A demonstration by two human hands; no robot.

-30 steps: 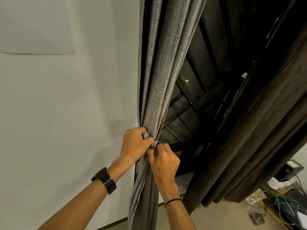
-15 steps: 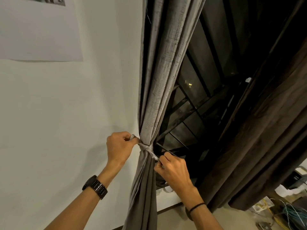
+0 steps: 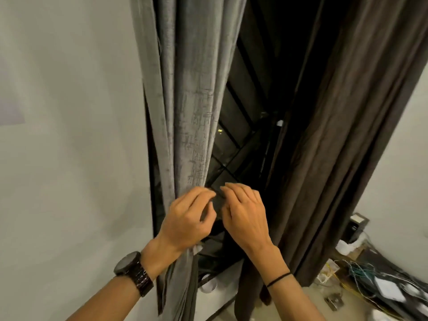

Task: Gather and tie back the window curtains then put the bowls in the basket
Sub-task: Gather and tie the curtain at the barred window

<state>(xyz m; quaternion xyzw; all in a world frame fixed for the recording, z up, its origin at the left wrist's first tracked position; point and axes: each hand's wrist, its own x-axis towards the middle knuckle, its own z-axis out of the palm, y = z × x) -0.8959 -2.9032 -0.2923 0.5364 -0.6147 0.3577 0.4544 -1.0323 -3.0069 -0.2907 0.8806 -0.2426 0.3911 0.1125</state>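
Both hands are hovering low in the middle of the frame, before the dark window. The left hand is overlapping the edge of the grey curtain, which is hanging bunched and upright at centre left. The right hand is sitting nearer the brown curtain, which is hanging loose down the right side. The fingers of both hands are loosely curled, seemingly holding nothing. The brown curtain is probably coming next, lying rightward of the right hand.

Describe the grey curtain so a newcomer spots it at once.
Find the dark window in the middle. At its left edge, against the white wall, hangs the grey curtain, gathered into folds behind the left hand. Unlike the brown curtain on the right, it is pale with a crosshatched weave.
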